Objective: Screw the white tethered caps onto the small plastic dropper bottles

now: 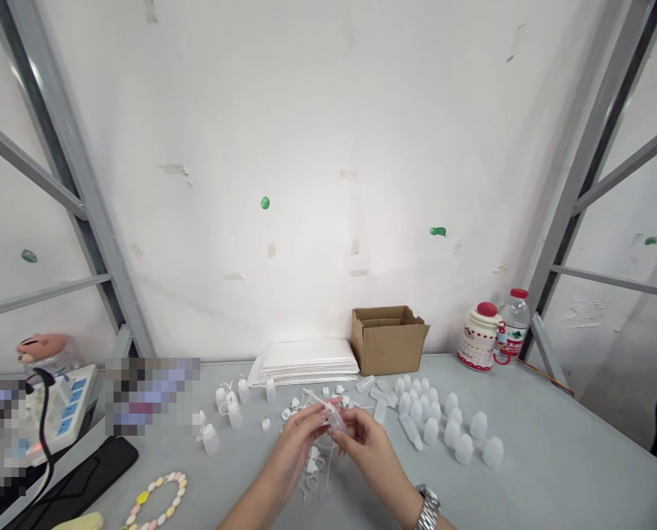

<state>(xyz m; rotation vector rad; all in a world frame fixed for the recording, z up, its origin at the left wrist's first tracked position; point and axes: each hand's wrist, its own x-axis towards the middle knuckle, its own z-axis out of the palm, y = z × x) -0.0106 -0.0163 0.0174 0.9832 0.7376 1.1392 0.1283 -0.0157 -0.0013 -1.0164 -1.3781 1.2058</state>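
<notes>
Where the grey table (549, 471) begins at left, a beaded bracelet (143, 498) lies near small white bottles (210, 442). At centre, the left hand (302, 433) and right hand (371, 440) are together, fingers closed on a translucent container (337, 421); its upper end, partly hidden, appears to carry a white fitting. Rightward, frosted round-topped pieces (463, 449) stand grouped, with a red-lidded jar (476, 340) behind.

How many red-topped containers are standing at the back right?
2: a cream-and-red jar near the wall, right of the cardboard box, and a clear bottle behind it, partly hidden.
</notes>
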